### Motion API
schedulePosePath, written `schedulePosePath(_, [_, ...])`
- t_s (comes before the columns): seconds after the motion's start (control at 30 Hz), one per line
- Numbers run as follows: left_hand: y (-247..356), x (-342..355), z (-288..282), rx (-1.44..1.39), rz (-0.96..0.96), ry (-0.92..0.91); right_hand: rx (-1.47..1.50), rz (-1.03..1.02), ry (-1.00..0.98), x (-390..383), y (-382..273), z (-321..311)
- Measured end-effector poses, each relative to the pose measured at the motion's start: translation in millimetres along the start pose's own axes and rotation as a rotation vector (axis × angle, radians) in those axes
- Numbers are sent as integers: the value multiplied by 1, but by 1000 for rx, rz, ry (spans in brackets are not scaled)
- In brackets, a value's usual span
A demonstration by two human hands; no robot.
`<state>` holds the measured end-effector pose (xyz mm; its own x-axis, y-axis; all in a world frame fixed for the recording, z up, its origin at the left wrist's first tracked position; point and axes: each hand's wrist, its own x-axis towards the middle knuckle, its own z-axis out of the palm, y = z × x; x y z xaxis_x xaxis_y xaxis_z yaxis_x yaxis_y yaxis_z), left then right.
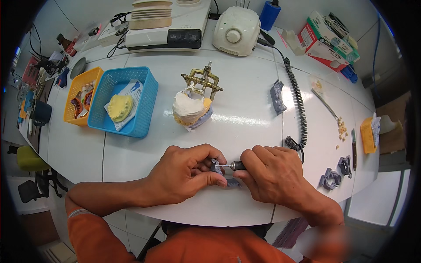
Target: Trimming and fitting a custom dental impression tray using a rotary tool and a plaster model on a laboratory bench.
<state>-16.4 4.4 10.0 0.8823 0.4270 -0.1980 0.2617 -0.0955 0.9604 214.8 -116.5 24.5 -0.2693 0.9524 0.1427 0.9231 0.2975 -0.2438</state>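
Observation:
Between the thumb and fingers of my left hand is a small grey-purple dental piece. My right hand grips a dark rotary handpiece, its thin metal bur pointing left and meeting the piece; exact contact is hard to see. Below the fingers another grey-purple bit shows, partly hidden; I cannot tell whether it belongs to the held piece. Beyond my hands stands a brass articulator with a white plaster cast. A black coiled cord runs from near my right hand to a cream control unit.
At left are a blue basket with a yellow cast and an orange basket. Grey-purple pieces, loose tooth-like bits, a knife and a thin tool lie right. Boxes stand behind.

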Motion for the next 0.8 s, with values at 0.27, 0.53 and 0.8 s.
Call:
schedulePosePath(0.27, [5,-1,-3,86,-5,6,18,4,16,0,1,0])
schedulePosePath(0.53, [1,0,-3,106,59,16,59,18,-7,-1,2,-4])
schedulePosePath(0.8, [0,0,-3,101,87,25,81,34,-37,-1,2,-7])
